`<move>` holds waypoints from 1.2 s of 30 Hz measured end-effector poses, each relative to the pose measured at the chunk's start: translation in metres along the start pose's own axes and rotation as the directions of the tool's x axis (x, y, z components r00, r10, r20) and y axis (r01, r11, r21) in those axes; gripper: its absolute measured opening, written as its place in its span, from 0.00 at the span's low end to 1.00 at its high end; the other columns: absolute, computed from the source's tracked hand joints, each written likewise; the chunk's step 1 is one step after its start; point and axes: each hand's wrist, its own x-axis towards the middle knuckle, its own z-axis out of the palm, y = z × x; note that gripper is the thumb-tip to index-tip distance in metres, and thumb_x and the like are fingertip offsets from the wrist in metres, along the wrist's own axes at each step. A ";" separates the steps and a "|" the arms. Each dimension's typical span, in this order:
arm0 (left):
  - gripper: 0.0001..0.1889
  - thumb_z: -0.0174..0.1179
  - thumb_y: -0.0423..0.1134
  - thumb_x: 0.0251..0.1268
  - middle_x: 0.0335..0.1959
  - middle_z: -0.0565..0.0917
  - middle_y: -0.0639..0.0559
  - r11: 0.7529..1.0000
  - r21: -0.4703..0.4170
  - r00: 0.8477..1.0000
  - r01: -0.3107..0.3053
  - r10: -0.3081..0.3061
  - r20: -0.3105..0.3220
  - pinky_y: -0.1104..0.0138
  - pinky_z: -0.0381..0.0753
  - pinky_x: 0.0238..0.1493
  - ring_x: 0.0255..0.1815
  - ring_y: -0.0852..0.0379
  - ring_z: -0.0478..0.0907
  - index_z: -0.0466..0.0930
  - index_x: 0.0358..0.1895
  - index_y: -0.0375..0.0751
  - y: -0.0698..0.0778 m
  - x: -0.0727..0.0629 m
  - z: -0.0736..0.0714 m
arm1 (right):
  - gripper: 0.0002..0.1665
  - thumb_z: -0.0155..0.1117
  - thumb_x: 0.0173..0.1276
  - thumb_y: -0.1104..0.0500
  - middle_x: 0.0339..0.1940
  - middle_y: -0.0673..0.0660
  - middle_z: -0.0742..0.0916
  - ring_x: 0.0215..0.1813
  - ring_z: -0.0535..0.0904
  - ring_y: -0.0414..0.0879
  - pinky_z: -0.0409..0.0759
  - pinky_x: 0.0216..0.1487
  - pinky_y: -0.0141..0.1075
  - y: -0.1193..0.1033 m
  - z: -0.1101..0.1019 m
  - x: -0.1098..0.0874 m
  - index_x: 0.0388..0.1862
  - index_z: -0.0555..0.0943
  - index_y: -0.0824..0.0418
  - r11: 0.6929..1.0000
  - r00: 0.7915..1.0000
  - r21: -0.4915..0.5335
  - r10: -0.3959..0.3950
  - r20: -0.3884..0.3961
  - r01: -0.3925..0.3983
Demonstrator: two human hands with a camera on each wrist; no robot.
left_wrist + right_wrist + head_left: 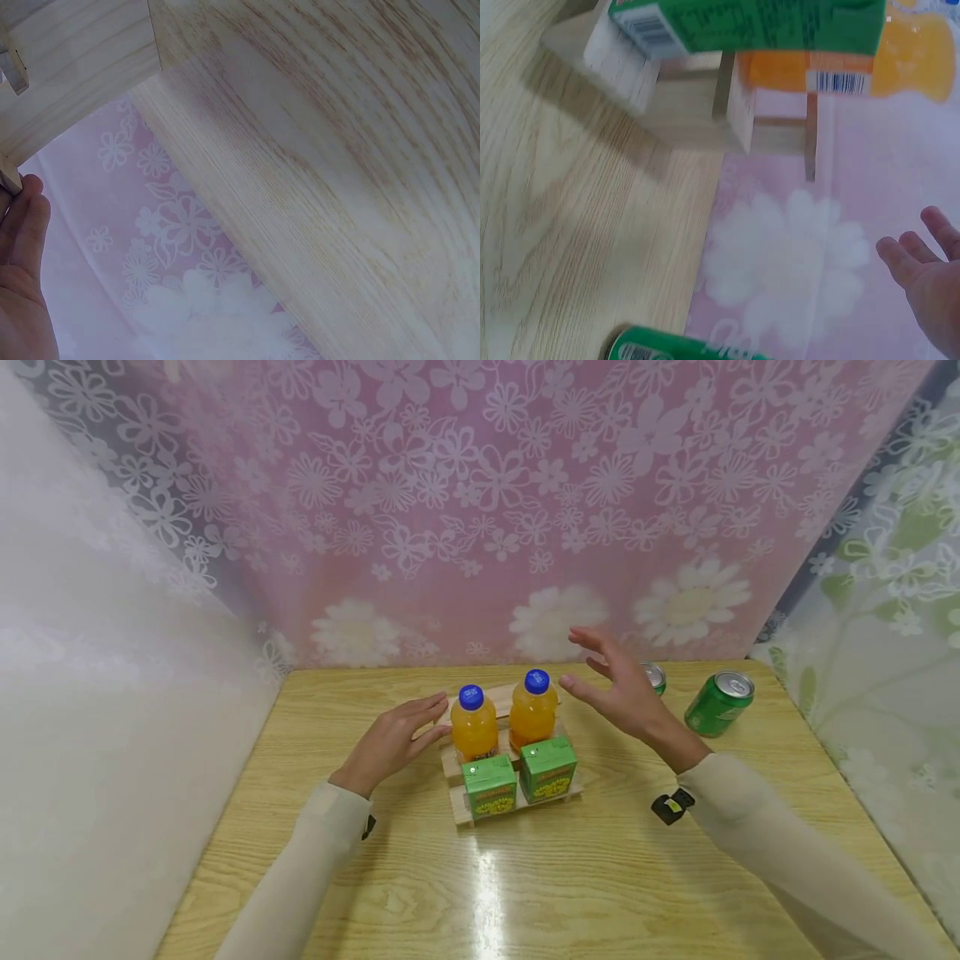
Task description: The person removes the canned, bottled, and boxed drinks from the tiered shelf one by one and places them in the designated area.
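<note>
A small tiered wooden rack stands on the table. Two orange-juice bottles with blue caps are on its middle step, and two green drink cartons sit side by side on the lowest step. My left hand is at the rack's left side, its nearly straight fingertips touching the end of a wooden board in the left wrist view. To the right of the right-hand bottle, my right hand is raised in the air, fingers spread and holding nothing.
On the right of the table stands a green drink can. Another can is partly hidden behind my right hand. Floral cloth hangs behind the table's back edge, with pale walls on both sides.
</note>
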 end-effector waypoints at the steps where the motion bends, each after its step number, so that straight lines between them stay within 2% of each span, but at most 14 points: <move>1: 0.29 0.71 0.43 0.77 0.78 0.79 0.42 1.000 0.002 1.000 -0.001 0.001 0.000 0.50 0.84 0.72 0.73 0.42 0.82 0.78 0.76 0.38 0.000 0.000 0.000 | 0.44 0.71 0.79 0.55 0.85 0.60 0.72 0.86 0.66 0.61 0.68 0.84 0.65 -0.002 0.002 0.000 0.88 0.64 0.48 1.000 1.000 0.008 0.001 0.010 -0.001; 9: 0.28 0.69 0.44 0.79 0.76 0.80 0.39 1.000 -0.009 1.000 -0.013 0.013 -0.003 0.51 0.84 0.72 0.73 0.42 0.82 0.78 0.76 0.38 -0.002 -0.001 0.001 | 0.46 0.72 0.79 0.55 0.86 0.58 0.72 0.86 0.67 0.58 0.70 0.84 0.62 -0.016 0.020 -0.002 0.89 0.62 0.49 0.999 0.997 0.047 -0.008 0.071 0.005; 21: 0.28 0.70 0.42 0.78 0.76 0.80 0.40 1.000 -0.024 1.000 -0.011 0.011 -0.007 0.50 0.84 0.72 0.73 0.41 0.83 0.79 0.75 0.36 0.002 0.000 -0.002 | 0.49 0.74 0.76 0.52 0.84 0.59 0.75 0.83 0.71 0.62 0.74 0.79 0.68 -0.022 0.041 -0.004 0.89 0.61 0.45 0.998 0.986 0.061 -0.023 0.166 0.013; 29: 0.28 0.71 0.40 0.76 0.75 0.81 0.38 0.999 -0.033 0.999 -0.030 0.029 -0.025 0.49 0.85 0.71 0.72 0.40 0.83 0.80 0.74 0.34 -0.001 0.002 -0.001 | 0.51 0.77 0.73 0.52 0.79 0.60 0.79 0.75 0.80 0.59 0.80 0.76 0.65 -0.017 0.049 -0.005 0.89 0.61 0.44 0.999 0.977 0.036 -0.015 0.214 0.007; 36: 0.27 0.69 0.42 0.78 0.75 0.81 0.38 0.999 -0.028 0.999 -0.029 0.028 -0.024 0.50 0.85 0.71 0.72 0.41 0.83 0.80 0.74 0.35 -0.004 0.002 0.000 | 0.47 0.77 0.74 0.54 0.71 0.61 0.84 0.68 0.85 0.60 0.84 0.71 0.63 -0.016 0.052 -0.005 0.86 0.66 0.52 1.000 0.975 0.012 -0.004 0.221 0.001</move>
